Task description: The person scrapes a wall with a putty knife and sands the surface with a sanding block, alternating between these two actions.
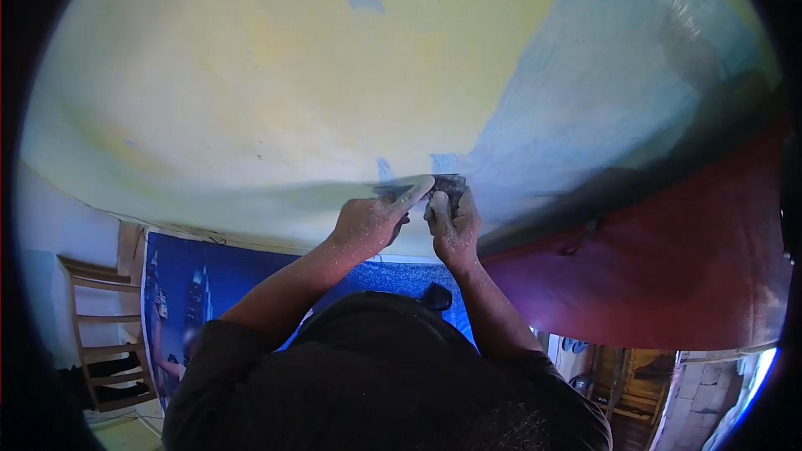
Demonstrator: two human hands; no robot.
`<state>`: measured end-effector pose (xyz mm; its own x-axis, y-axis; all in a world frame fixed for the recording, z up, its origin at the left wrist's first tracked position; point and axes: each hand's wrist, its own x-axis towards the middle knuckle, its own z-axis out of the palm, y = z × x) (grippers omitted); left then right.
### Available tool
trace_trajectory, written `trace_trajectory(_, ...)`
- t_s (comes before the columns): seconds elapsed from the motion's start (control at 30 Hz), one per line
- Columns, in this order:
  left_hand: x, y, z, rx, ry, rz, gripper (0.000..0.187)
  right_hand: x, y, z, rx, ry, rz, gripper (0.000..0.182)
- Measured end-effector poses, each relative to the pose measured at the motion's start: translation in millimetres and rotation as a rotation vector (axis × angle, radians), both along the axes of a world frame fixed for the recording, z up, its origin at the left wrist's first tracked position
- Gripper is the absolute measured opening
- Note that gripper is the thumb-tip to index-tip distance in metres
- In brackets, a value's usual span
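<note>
Both of my hands are raised in front of me, close against a yellow painted surface. My right hand is closed around a dark flat scraper, its thumb along the near side. My left hand is beside it, with a finger stretched onto the tool and the others curled under. Pale dust covers the fingers and forearms. Small light-blue patches show through the yellow at the tool's edge. The rest of the tool is hidden by my fingers.
A broad light-blue area spreads to the right of the yellow. Red sheeting hangs at the right. Below left are a blue city-picture hanging and a wooden ladder-like rack. Wooden furniture stands lower right.
</note>
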<state>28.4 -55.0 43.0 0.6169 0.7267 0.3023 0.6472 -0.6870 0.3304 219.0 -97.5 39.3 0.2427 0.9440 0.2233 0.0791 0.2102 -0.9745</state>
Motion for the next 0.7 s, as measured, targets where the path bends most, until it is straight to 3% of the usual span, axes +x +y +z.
trace_trajectory(0.17, 0, 7, -15, 0.021, 0.053, -0.026, 0.089, 6, 1, -23, -0.059, 0.043, 0.016, 0.023)
trace_trajectory(0.7, -1, 9, -10, 0.01, 0.021, -0.031, 0.091, 2, 1, -7, -0.115, 0.066, 0.007, 0.022)
